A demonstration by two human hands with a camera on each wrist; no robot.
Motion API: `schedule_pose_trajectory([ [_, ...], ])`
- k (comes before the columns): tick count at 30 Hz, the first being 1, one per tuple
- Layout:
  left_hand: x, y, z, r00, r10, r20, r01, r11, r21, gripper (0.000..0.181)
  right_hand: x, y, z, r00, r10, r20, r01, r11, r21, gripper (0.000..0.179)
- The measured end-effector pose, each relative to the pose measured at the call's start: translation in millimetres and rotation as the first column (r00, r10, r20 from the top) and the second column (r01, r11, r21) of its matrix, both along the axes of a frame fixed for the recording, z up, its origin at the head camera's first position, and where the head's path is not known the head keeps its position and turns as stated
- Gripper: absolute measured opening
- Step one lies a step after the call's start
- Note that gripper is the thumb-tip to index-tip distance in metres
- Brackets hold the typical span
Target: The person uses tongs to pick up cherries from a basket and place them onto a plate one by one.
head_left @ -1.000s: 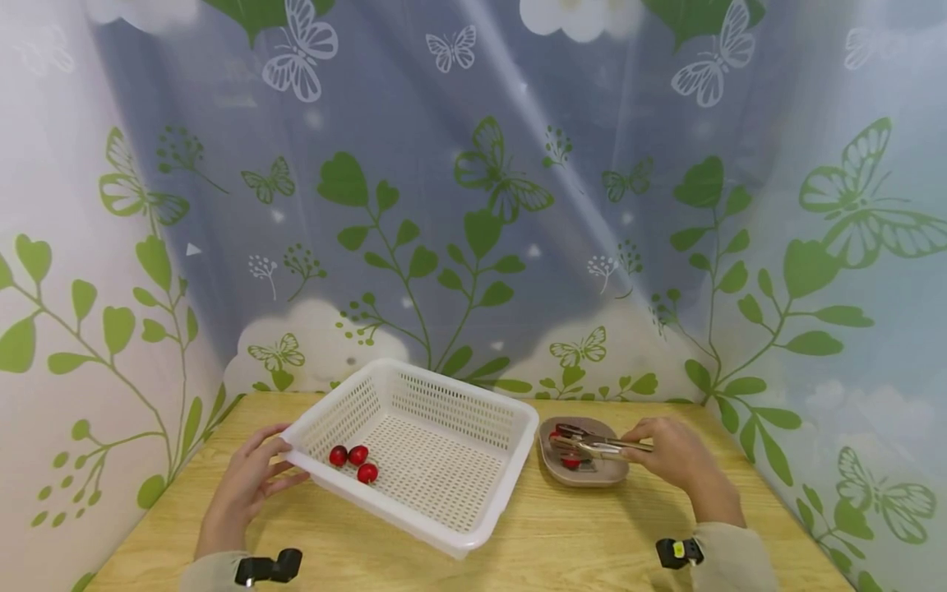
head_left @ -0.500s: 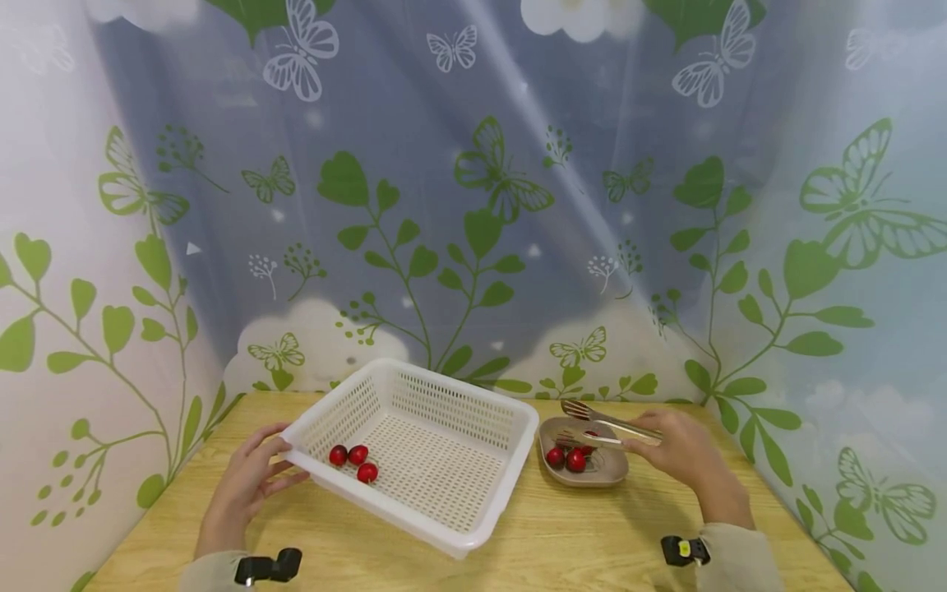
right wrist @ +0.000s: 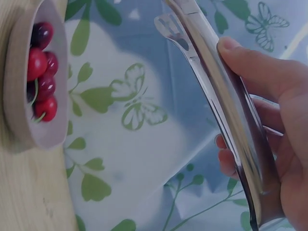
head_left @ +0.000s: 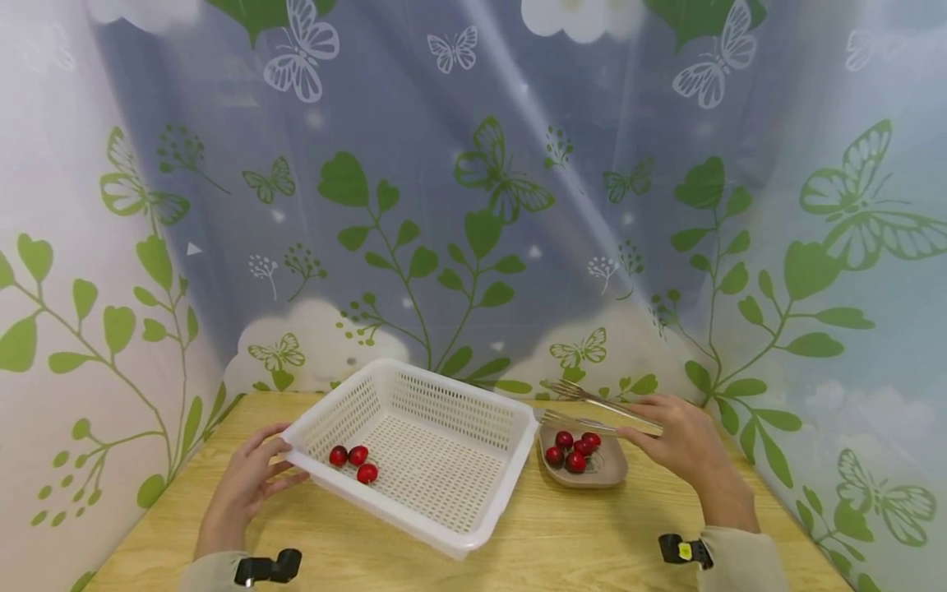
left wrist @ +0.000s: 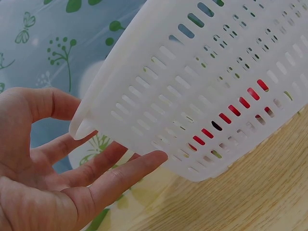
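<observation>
Head view: tongs hang spread beside a dish of cherries

A person's right hand (head_left: 688, 440) grips metal tongs (right wrist: 226, 91), thumb along one arm and fingers against the other, the jaws parted with nothing between them. Their tips reach toward the near-right rim of a white basket (head_left: 462, 403). At least five cherries (head_left: 575, 461) sit in a small dish (head_left: 610, 466) just below the tongs; three loose cherries (head_left: 367, 474) lie at the basket's left end. The left hand (head_left: 240, 485) holds the basket's left corner, fingers bent loosely at the rim, thumb spread along the outer wall. The fruit looks light, smooth and slippery, likely to roll or bruise under a hard squeeze; the round sides, clear of the thin stems, seem the best hold. The plastic basket appears light and stiff, easily steadied by its rim.
</observation>
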State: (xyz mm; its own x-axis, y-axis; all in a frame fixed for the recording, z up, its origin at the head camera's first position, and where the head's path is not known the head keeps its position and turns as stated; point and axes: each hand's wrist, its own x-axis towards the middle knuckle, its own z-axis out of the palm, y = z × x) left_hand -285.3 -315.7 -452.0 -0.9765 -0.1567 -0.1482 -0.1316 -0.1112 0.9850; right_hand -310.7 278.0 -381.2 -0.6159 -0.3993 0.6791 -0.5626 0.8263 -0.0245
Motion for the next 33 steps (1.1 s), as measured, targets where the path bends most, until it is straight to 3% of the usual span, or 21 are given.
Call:
schedule_pose_trajectory([
  [15, 0.4, -0.1, -1.4, 1.000, 0.010, 0.000, -0.010, 1.000, -0.010, 0.048, 4.3, -45, 12.9, 0.973, 0.198, -0.122, -0.196, 0.980, 0.029, 0.036],
  [33, -1.7, -1.4, -3.0, 1.000, 0.012, -0.001, -0.012, 1.000, -0.015, 0.052, -17.7, -106, 34.0, 0.942, 0.327, -0.070, -0.325, 0.945, 0.049, 0.033],
])
